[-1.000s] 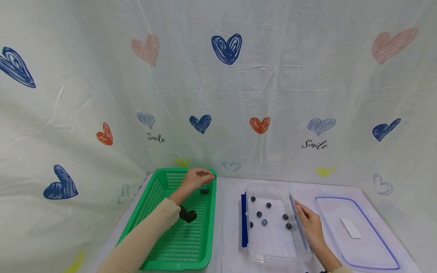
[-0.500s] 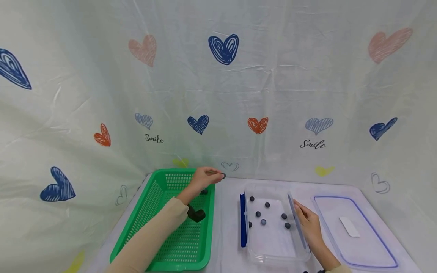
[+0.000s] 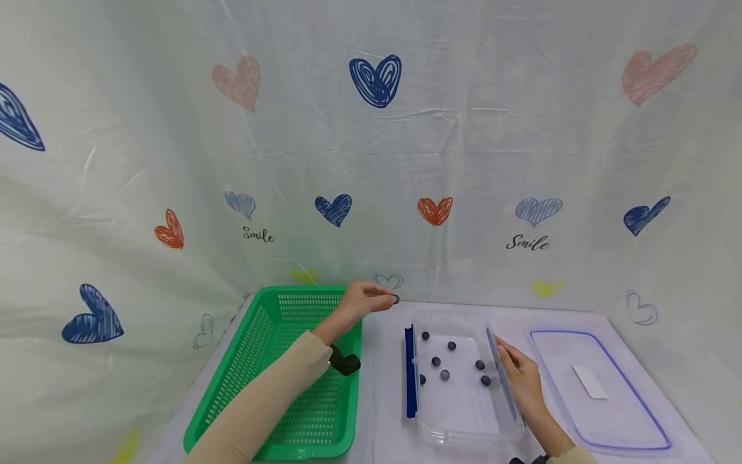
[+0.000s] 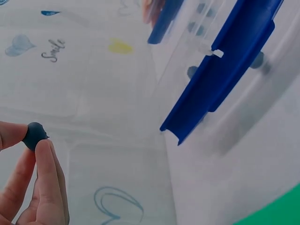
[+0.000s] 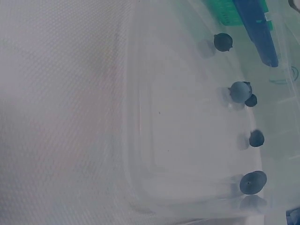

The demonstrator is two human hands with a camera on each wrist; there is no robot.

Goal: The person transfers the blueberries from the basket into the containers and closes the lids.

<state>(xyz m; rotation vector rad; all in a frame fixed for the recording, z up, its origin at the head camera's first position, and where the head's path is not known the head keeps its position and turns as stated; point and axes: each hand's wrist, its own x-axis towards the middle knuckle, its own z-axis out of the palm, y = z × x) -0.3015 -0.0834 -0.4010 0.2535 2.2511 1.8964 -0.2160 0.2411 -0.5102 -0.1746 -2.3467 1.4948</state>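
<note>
My left hand (image 3: 359,304) pinches one blueberry (image 4: 35,136) between thumb and fingertips, in the air beyond the green basket's (image 3: 351,412) right rim. The clear plastic container (image 3: 464,419) stands to the right with several blueberries (image 3: 445,374) scattered on its floor. A blue latch flap (image 3: 410,374) hangs out along its left side. At the opposite side, my right hand (image 3: 524,383) grips the raised right flap (image 3: 505,374); some of its fingers are hidden. In the right wrist view the container's corner and several blueberries (image 5: 241,92) show, but no hand.
A clear lid with a blue seal (image 3: 617,412) lies flat at the far right, with a white strip (image 3: 590,381) on it. Behind the table (image 3: 382,386) hangs a white curtain (image 3: 371,154) printed with hearts. My left forearm crosses over the basket.
My left hand has moved right with the blueberry, from over the basket's far right corner to past its rim. The right hand keeps its place on the container.
</note>
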